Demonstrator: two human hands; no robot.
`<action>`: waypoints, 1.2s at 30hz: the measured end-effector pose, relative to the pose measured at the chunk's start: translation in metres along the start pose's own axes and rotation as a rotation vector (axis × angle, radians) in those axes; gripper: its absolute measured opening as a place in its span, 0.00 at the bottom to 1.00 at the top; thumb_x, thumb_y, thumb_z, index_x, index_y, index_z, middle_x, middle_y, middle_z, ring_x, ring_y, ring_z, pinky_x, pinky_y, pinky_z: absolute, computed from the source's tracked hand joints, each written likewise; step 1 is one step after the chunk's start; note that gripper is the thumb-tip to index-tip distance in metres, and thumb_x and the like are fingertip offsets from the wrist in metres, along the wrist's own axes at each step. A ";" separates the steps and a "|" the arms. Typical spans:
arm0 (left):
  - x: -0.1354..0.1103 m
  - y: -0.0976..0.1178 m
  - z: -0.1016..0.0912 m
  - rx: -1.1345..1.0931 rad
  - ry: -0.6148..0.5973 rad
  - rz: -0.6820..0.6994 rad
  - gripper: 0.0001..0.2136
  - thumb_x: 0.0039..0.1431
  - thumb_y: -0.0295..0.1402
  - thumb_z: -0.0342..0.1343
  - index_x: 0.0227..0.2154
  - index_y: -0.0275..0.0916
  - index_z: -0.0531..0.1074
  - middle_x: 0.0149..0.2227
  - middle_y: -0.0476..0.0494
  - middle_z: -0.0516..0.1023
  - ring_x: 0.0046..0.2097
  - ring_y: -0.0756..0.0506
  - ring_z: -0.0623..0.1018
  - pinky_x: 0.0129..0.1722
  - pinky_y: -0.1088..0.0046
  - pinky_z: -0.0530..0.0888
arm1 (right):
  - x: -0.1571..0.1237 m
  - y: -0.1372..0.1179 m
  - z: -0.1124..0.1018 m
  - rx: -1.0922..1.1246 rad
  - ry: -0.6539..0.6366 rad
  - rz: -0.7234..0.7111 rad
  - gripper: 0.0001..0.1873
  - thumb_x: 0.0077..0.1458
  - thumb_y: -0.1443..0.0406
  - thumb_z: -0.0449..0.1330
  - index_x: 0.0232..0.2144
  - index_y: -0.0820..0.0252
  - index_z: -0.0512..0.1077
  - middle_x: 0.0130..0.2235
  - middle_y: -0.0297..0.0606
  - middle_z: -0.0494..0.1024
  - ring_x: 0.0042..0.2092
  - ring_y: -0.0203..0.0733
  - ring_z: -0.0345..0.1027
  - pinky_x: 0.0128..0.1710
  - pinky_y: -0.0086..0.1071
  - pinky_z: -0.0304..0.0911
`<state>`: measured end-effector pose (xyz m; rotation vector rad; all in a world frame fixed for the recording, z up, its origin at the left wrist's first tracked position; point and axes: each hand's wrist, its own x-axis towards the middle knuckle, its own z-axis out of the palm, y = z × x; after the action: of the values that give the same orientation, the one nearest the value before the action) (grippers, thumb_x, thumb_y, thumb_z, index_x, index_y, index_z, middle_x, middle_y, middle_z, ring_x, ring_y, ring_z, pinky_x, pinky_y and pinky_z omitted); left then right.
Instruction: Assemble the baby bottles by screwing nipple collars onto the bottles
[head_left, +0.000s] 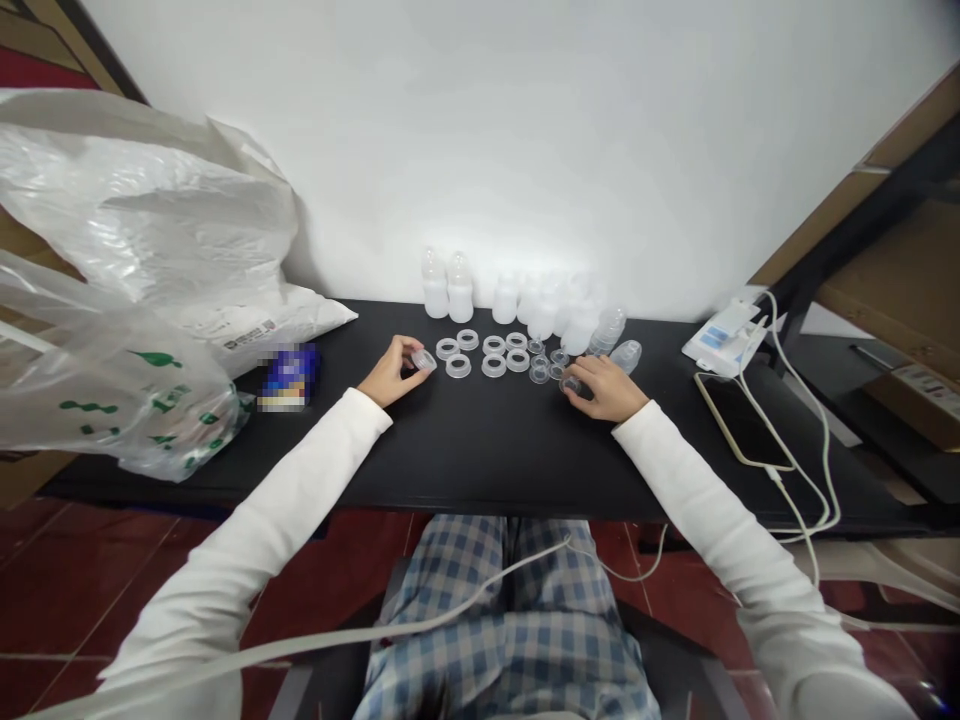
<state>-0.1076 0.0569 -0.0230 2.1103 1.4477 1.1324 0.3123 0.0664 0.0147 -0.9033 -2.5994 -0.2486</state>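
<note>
My left hand pinches a translucent screw ring just above the black table. Beside it lie several loose rings in short rows. My right hand has its fingertips closed on a clear bottle nipple, partly hidden by the fingers. Several more nipples lie to the left of that hand. Two capped baby bottles stand against the wall, and several uncapped white bottles are grouped to their right. Clear domed caps lie behind my right hand.
Large plastic bags fill the table's left side, with a blurred blue packet in front. On the right are a phone on a charging cable and a white power strip. A white cable crosses my lap.
</note>
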 end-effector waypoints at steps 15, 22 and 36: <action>-0.001 0.008 -0.001 0.163 -0.137 0.015 0.21 0.59 0.42 0.57 0.52 0.39 0.64 0.51 0.37 0.71 0.52 0.40 0.72 0.55 0.56 0.71 | 0.161 0.032 -0.038 -0.143 0.226 0.319 0.26 0.67 0.64 0.44 0.62 0.68 0.64 0.62 0.56 0.70 0.61 0.58 0.64 0.60 0.53 0.60; 0.007 0.004 -0.005 0.259 0.104 -0.004 0.18 0.62 0.38 0.53 0.53 0.40 0.65 0.52 0.37 0.70 0.50 0.39 0.73 0.55 0.55 0.70 | 0.194 0.044 -0.018 -0.285 -0.219 0.462 0.25 0.65 0.68 0.41 0.46 0.73 0.77 0.50 0.60 0.79 0.52 0.54 0.73 0.59 0.48 0.57; 0.133 0.061 0.059 0.279 0.401 -0.051 0.35 0.55 0.29 0.60 0.66 0.33 0.55 0.57 0.25 0.64 0.59 0.29 0.68 0.60 0.47 0.67 | 0.178 0.024 -0.012 -0.259 -0.027 0.457 0.25 0.67 0.64 0.41 0.57 0.74 0.68 0.56 0.61 0.75 0.58 0.58 0.68 0.62 0.52 0.52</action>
<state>-0.0030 0.1593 0.0367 2.0863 1.9263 1.4703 0.2020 0.1820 0.0987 -1.5646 -2.3317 -0.4512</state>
